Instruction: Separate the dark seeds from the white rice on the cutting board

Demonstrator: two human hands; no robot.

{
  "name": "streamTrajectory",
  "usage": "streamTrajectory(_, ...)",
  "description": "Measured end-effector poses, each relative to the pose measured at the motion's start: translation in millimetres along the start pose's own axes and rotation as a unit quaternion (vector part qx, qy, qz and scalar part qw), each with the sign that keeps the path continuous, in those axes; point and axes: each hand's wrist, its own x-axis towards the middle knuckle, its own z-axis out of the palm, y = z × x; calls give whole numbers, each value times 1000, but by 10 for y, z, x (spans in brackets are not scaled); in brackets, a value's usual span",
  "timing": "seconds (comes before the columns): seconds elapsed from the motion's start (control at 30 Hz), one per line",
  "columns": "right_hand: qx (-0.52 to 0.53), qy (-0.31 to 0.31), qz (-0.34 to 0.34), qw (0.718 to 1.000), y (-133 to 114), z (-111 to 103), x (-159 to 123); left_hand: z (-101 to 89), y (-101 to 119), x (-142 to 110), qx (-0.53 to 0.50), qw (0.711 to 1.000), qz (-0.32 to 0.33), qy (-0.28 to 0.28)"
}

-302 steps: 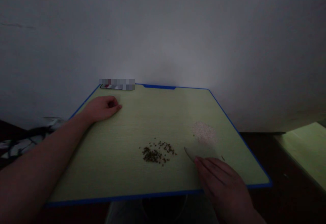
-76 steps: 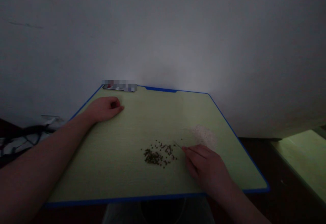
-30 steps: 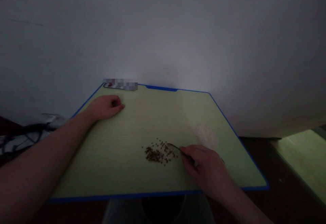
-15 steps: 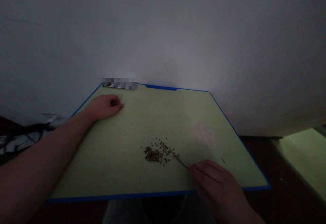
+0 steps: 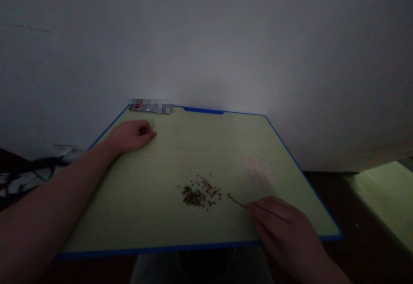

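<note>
The thin curved tool (image 5: pixel 238 201) is in the right hand (image 5: pixel 285 228), its exposed end angled up and to the left, between the two piles on the table (image 5: pixel 180 146). Half a second ago that end was at the right edge of the dark grains (image 5: pixel 196 194); now it stands just apart from them, with a small dark speck (too small to name for certain) at its tip. The right fingers are closed in a pinch on the tool, and the hand has drawn slightly to the right and a little upward.

The dark grains lie dense at the left of their pile and loosely strewn toward the right, with a few single ones beyond the far side. The pale grains (image 5: pixel 259 172) form a flatter patch farther back and to the right, near the right hand. A small dark sliver seen near that hand in the last frame is now out of sight.

The left hand (image 5: pixel 130 135) rests on the far left of the table, unchanged, its fingers loosely curled closed (whether anything is inside, I cannot tell). Behind it, at the far left corner, lies a flat, dark-edged object (image 5: pixel 150 109), partly blurred out. Beyond stands the pale wall (image 5: pixel 206 38); dark cables (image 5: pixel 41 162) are at the left.
</note>
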Motion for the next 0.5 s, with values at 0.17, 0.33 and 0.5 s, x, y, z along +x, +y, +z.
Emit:
streamTrajectory(0.17, 26, 24, -20, 999, -8, -57, 7, -16, 3, -6, -4, 1000, 1, -7)
streamTrajectory(0.33, -16, 14, -18, 1000, 42, -16, 9, -43, 27, -23, 4, 1000, 7, -3)
streamTrajectory(0.5, 7, 20, -41, 999, -24, 17, -29, -55, 32, -29, -8, 1000, 1, -14)
